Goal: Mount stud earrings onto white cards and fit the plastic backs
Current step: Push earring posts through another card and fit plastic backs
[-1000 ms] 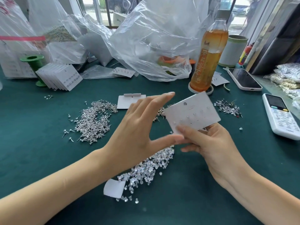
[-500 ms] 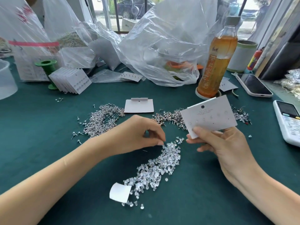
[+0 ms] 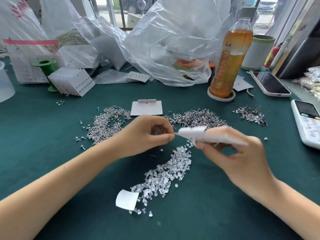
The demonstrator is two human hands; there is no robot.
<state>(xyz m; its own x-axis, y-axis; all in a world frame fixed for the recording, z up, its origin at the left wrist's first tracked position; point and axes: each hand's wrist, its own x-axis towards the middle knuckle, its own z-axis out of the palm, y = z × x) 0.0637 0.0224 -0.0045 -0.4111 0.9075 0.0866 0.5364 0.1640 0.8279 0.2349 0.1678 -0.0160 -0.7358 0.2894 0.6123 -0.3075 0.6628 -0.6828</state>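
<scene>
My right hand (image 3: 235, 156) holds a white earring card (image 3: 204, 135) tipped nearly flat, edge toward me. My left hand (image 3: 147, 135) has its fingers curled, thumb and forefinger pinched together at the card's left corner; what they pinch is too small to see. Below both hands lies a heap of clear plastic backs (image 3: 166, 174) on the green cloth. Piles of silver stud earrings lie at the left (image 3: 107, 123), the middle (image 3: 195, 117) and the right (image 3: 251, 115). A blank white card (image 3: 146, 108) lies behind my left hand.
A stack of filled cards (image 3: 72, 82) leans by a green spool (image 3: 45, 70). Clear plastic bags (image 3: 166, 42) crowd the back. A tea bottle (image 3: 230, 54), phone (image 3: 270, 84) and remote (image 3: 306, 122) stand at the right. A paper scrap (image 3: 126, 199) lies near me.
My right hand has tilted the card from upright and facing me down to nearly flat. My left hand dropped to the backs pile, then rose to the card's left corner with fingers pinched.
</scene>
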